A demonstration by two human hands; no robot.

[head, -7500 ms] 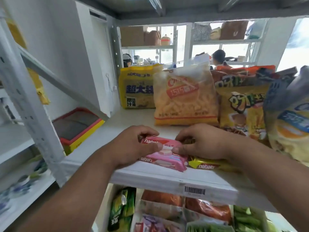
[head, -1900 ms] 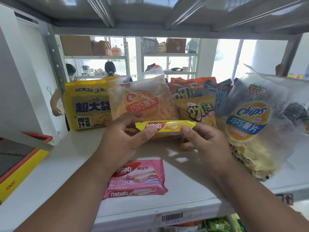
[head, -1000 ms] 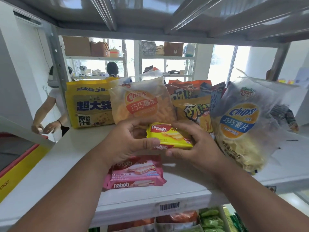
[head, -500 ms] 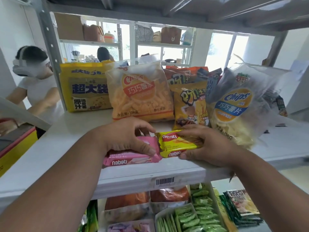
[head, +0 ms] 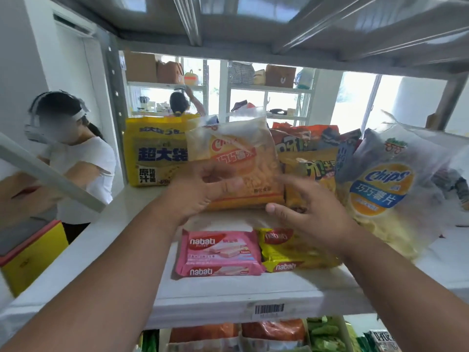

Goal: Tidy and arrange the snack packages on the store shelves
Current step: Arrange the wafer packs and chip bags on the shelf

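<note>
1. Head view shows both hands raised over the shelf [head: 228,298] toward the clear bag of orange sticks [head: 238,163] standing at mid-shelf. The left hand [head: 200,191] is loosely spread with its thumb across the bag's lower left corner; whether it truly grips is blurred, so I cannot tell. The right hand [head: 307,212] is spread, fingers relaxed, holding nothing.
2. Likely step: straightening that bag. It would go best by taking both lower corners, squaring the base on the shelf and facing the label forward without crushing the contents.
3. The pink wafer pack [head: 219,252] and yellow wafer pack [head: 291,252] lie flat, touching side by side at the shelf's front edge; both read "nabati".
4. The bag being reached for reads "Chips" with red Chinese characters.
5. The large clear bag [head: 385,184] on the right reads "Chips" in blue, leaning leftward.
6. The yellow multipack [head: 154,153] at back left carries bold blue Chinese characters.
7. A barcode label [head: 269,309] sits on the shelf lip; its digits are illegible.
</note>
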